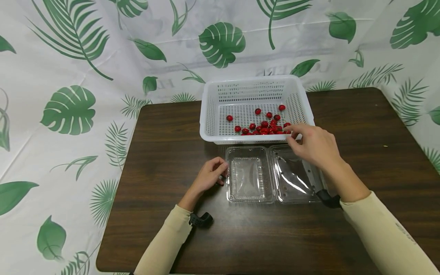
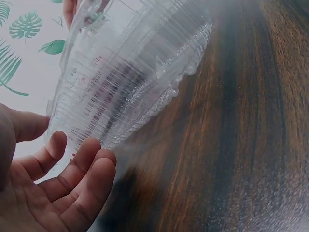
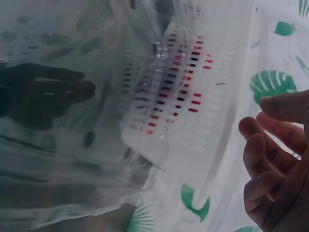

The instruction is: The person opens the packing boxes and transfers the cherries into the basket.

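A clear plastic clamshell box (image 1: 249,198) lies unfolded on the table, its base left and its lid (image 1: 292,175) right. My left hand (image 1: 210,175) is at the base's left edge. In the left wrist view, its thumb and forefinger lightly pinch the rim, with the other fingers curled beside the ribbed wall. Behind the box stands a white perforated basket (image 1: 213,138) holding several red cherries (image 1: 264,124). My right hand (image 1: 314,145) hovers at the basket's front right rim, over the lid, fingers loosely bent and beside cherries. Nothing shows between those fingers in the right wrist view.
The dark wood table (image 1: 165,152) has rounded corners. A leaf-printed white cloth (image 1: 178,46) hangs behind and beside it. A small yellowish bit (image 1: 385,146) lies on the right side. Black straps with camera mounts (image 1: 201,220) sit on both wrists.
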The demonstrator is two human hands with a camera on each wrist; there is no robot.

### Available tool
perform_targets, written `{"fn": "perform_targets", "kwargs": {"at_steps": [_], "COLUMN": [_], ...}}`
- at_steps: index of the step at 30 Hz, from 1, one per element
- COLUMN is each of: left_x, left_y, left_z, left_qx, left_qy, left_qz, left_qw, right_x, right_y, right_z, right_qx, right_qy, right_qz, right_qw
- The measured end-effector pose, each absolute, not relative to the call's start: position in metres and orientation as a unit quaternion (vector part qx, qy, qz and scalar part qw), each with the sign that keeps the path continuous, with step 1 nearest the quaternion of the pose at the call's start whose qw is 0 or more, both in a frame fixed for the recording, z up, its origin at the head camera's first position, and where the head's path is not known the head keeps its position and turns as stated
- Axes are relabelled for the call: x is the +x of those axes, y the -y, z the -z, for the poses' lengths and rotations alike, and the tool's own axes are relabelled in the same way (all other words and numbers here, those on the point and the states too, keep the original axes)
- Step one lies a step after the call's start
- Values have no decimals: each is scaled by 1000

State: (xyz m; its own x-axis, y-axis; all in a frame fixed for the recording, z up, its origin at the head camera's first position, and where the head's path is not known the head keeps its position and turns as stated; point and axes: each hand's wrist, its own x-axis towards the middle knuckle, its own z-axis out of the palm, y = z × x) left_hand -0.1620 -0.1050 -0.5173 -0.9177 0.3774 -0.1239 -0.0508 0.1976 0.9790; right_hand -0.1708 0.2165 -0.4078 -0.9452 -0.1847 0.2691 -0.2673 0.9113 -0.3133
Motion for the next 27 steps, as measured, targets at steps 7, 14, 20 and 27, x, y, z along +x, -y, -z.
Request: {"fn": "perform_targets", "kwargs": {"at_steps": [7,14,20,27], "left_x": [-161,-160,-163,-163], "left_y": [104,101,99,101], "left_z": [516,503,511,516], "left_qx": [114,112,119,120], "left_qy": [-760,-750,-757,-760], "left_qz": [-618,-623,-620,-616], "left_qw": [166,193,168,168], "right_x": [-160,-157,-156,-153], "right_y": [-227,-231,-232,-239], "right_z": [418,420,422,420], "right_qx": [113,114,109,76], "right_qy": [967,967,968,972], "right_qz": [-183,-184,-187,-189], "right_qw": [138,134,129,121]}}
